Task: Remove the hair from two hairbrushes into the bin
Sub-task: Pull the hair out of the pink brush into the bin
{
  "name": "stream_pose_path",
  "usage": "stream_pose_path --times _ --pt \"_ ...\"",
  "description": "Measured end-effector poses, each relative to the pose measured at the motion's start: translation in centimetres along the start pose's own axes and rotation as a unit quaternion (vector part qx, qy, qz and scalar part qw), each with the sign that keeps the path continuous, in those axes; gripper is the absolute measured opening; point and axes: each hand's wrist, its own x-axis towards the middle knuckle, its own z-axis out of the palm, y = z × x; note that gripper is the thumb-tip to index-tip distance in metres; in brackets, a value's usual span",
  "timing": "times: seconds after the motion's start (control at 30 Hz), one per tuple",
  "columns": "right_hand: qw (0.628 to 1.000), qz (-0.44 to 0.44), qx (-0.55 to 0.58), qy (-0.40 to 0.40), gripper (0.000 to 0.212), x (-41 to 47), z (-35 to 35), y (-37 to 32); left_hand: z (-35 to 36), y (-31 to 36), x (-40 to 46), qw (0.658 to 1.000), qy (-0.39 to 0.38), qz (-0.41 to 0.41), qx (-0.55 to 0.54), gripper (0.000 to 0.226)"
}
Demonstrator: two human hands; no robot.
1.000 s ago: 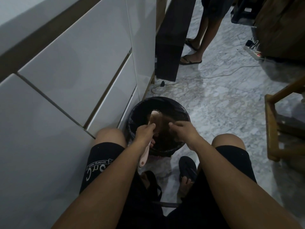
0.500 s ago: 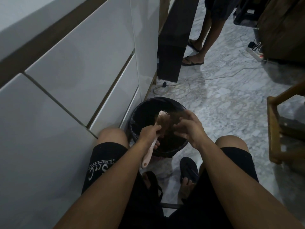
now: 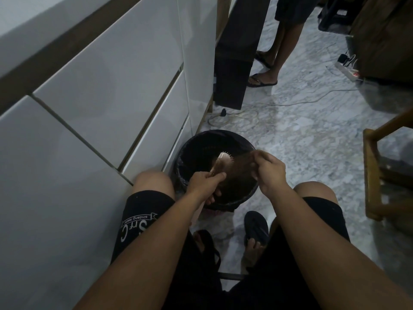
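Hairbrush (image 3: 223,163) sat over the mouth of the bin (image 3: 190,153) in the head view, its pale paddle head tilted up and away from me, bristles turned toward my right side. My left hand (image 3: 206,182) had its grip curled round the handle just below the head. My right hand (image 3: 269,170) had its grip pinched on a brown mat of hair (image 3: 242,162) stretched between the bristles and my fingertips, above the bin's dark liner. I judged the hair to be nearly weightless, soft and clingy, likely to tear or drift if pulled fast, so it was best taken close to the bristle roots and peeled as one sheet. The brush looked light and stiff; the handle near the head was the place to brace it. I saw no second brush in this view.
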Motion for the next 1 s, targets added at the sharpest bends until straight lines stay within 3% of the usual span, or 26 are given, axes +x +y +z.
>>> stream_pose_path --times 0.13,0.3,0.43,0.53,0.7,0.83,0.93,1.0 --pt "0.998 0.044 0.045 0.007 0.014 0.1 -0.2 -0.2 0.1 0.0 0.1 1.000 0.010 -0.004 0.001 0.034" --pt "0.990 0.007 -0.091 -0.110 0.029 -0.5 -0.2 -0.4 0.1 0.1 0.3 1.000 0.023 -0.013 -0.016 0.035" --pt "0.950 -0.073 -0.235 -0.189 0.037 -1.2 0.0 -0.1 0.0 0.1 0.1 1.000 0.008 -0.010 -0.004 0.034" --pt "0.933 -0.116 -0.297 -0.164 0.021 -1.4 0.4 0.1 0.0 0.0 -0.1 1.000 -0.002 0.003 0.025 0.033" --pt "0.972 -0.096 -0.207 -0.056 0.015 -1.1 0.4 -0.3 -0.3 -0.1 -0.1 0.999 0.016 0.014 0.037 0.030" --pt "0.980 -0.101 -0.173 0.013 0.015 -0.3 0.2 0.1 -0.4 -0.1 0.2 0.998 0.040 0.023 0.029 0.030" --pt "0.985 -0.070 -0.156 0.012 0.022 -0.3 0.1 -0.1 -0.5 -0.3 0.4 0.998 0.060 0.012 0.014 0.032" --pt "0.984 -0.023 -0.168 -0.056 0.026 -0.5 0.2 -0.6 -0.5 -0.3 0.5 0.998 0.066 0.007 0.003 0.031"
